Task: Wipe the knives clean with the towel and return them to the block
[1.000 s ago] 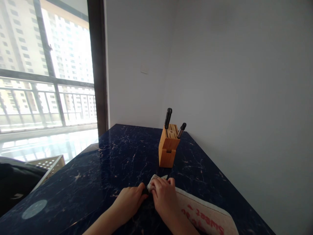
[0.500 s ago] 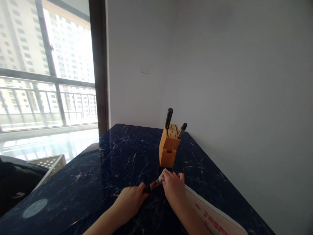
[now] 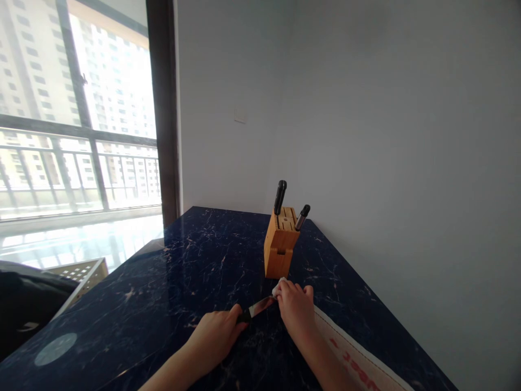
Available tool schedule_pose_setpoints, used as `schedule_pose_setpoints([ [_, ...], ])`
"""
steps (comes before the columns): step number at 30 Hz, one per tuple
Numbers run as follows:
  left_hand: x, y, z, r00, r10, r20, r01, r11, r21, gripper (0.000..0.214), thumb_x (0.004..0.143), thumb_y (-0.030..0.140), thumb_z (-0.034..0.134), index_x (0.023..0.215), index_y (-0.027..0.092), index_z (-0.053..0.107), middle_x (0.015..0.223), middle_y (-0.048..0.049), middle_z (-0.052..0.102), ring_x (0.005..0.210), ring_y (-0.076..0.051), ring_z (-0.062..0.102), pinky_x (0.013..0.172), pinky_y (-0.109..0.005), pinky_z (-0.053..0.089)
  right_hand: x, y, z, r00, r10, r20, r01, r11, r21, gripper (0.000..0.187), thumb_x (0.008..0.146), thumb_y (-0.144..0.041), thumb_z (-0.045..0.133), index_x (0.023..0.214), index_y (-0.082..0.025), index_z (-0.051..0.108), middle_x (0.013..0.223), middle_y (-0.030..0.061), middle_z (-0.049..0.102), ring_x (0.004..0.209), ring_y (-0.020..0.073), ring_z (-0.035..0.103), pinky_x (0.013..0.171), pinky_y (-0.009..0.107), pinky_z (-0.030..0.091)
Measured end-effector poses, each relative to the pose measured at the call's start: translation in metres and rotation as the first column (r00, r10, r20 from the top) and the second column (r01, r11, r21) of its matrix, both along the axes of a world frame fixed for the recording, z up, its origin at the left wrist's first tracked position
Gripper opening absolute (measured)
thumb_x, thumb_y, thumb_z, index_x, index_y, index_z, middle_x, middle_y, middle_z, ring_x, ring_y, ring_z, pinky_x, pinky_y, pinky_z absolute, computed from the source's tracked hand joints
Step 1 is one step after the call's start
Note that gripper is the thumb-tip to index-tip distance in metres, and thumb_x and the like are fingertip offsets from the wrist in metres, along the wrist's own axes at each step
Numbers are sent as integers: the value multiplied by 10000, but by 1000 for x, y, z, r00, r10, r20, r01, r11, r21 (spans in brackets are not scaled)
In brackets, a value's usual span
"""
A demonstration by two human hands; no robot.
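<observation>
A small knife (image 3: pixel 261 306) with a black handle points away to the right, its blade low over the dark table. My left hand (image 3: pixel 217 334) is wrapped round the handle. My right hand (image 3: pixel 296 309) pinches a white cloth (image 3: pixel 279 287) at the blade's tip end; the fingers hide part of the cloth and the tip. Just beyond the hands stands a wooden knife block (image 3: pixel 280 247). One black-handled knife (image 3: pixel 280 197) sticks up from its left side, and a black-and-silver handle (image 3: pixel 302 217) leans out at its right.
A dark blue marbled table (image 3: pixel 211 255) runs back to the grey wall. A beige cloth with red lettering (image 3: pixel 358 355) lies by my right forearm. A round pale disc (image 3: pixel 56 349) sits at the table's left edge, near a black item (image 3: pixel 28 298) and a perforated light panel (image 3: pixel 87 274).
My right hand has slid with the white cloth along the blade, away to the right, baring more of the metal. My left hand has stayed in about the same place.
</observation>
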State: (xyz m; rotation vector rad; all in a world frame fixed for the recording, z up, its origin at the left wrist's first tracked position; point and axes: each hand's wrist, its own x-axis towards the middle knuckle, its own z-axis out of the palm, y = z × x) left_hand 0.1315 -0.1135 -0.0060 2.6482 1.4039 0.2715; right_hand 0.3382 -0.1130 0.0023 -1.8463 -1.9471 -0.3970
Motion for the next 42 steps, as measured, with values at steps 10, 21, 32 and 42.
schedule_pose_setpoints([
  [10, 0, 1, -4, 1000, 12, 1, -12, 1000, -6, 276, 900, 399, 292, 915, 207, 490, 788, -30, 677, 720, -245, 649, 575, -303, 441, -11, -9, 3, 999, 36, -5, -37, 998, -43, 180, 791, -65, 427, 770, -211, 530, 795, 0, 604, 734, 164, 512, 706, 332, 198],
  [21, 1, -2, 3, 1000, 23, 3, -23, 998, -53, 279, 900, 397, 270, 919, 210, 476, 815, -36, 669, 749, -228, 642, 608, -284, 428, -7, -6, 5, 1000, -9, 28, 9, 1000, -25, 150, 792, -89, 448, 783, -218, 524, 771, -10, 606, 735, 164, 532, 707, 336, 191],
  [32, 5, -5, 4, 995, 94, 35, -91, 992, -87, 190, 905, 321, 290, 922, 194, 429, 809, -50, 672, 761, -224, 647, 590, -264, 419, -20, -10, 6, 994, 74, -79, -75, 997, -10, 116, 743, -108, 515, 776, -219, 512, 743, -42, 607, 736, 122, 545, 710, 301, 204],
  [42, 5, -5, 5, 995, 92, 25, -90, 992, -94, 209, 904, 331, 279, 930, 191, 432, 816, -54, 672, 769, -228, 646, 599, -273, 427, -18, -10, 7, 999, 44, -30, -44, 999, 1, 98, 763, -124, 525, 771, -221, 523, 745, -31, 604, 734, 152, 533, 717, 325, 197],
])
